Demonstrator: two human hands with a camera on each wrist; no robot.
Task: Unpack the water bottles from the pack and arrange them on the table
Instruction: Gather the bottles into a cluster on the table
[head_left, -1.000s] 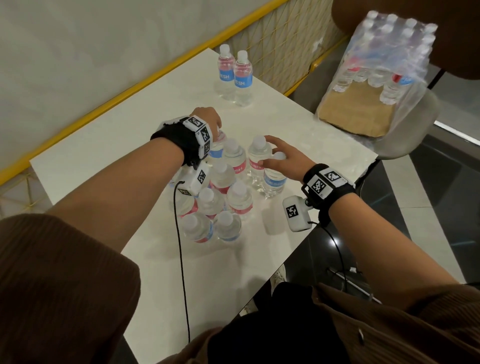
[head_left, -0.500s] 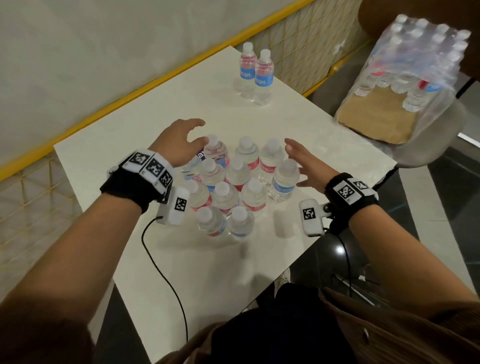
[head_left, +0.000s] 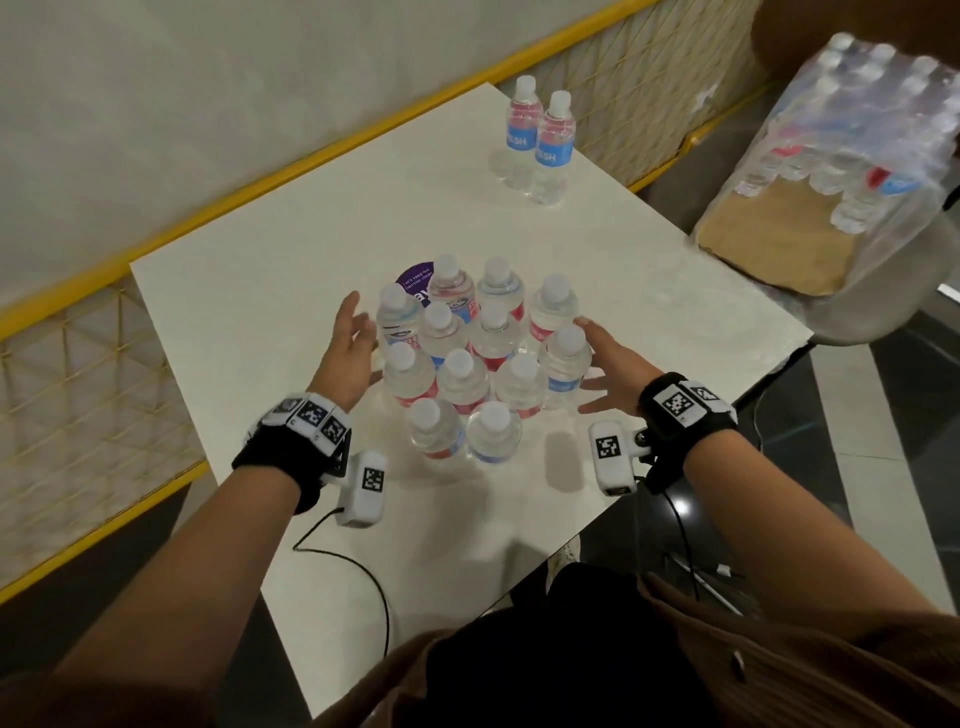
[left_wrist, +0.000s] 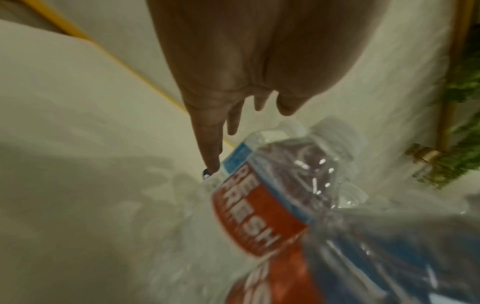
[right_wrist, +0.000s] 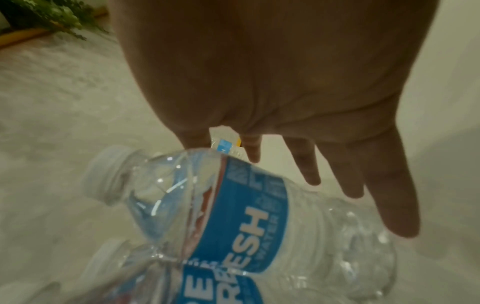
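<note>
Several clear water bottles with white caps and red or blue labels stand clustered (head_left: 472, 358) in the middle of the white table (head_left: 249, 332). My left hand (head_left: 350, 348) is at the cluster's left side, fingers straight and spread, holding nothing. My right hand (head_left: 610, 364) is at the cluster's right side, beside a blue-labelled bottle (head_left: 565, 366), fingers straight. In the left wrist view the fingers (left_wrist: 210, 144) reach alongside a red-labelled bottle (left_wrist: 259, 209). The right wrist view shows straight fingers (right_wrist: 389, 195) behind a blue-labelled bottle (right_wrist: 244, 222). A shrink-wrapped pack of bottles (head_left: 852, 156) rests on a chair at the right.
Two more bottles (head_left: 537, 143) stand at the table's far corner. A purple round sticker (head_left: 413, 283) lies on the table behind the cluster. A yellow-framed mesh railing (head_left: 88, 374) runs along the left and far sides. A black cable (head_left: 363, 571) trails over the table's near part.
Both hands came off the bottle caps and drew back and outward to the sides of the cluster with fingers spread. The head view tilted, so the scene shifted.
</note>
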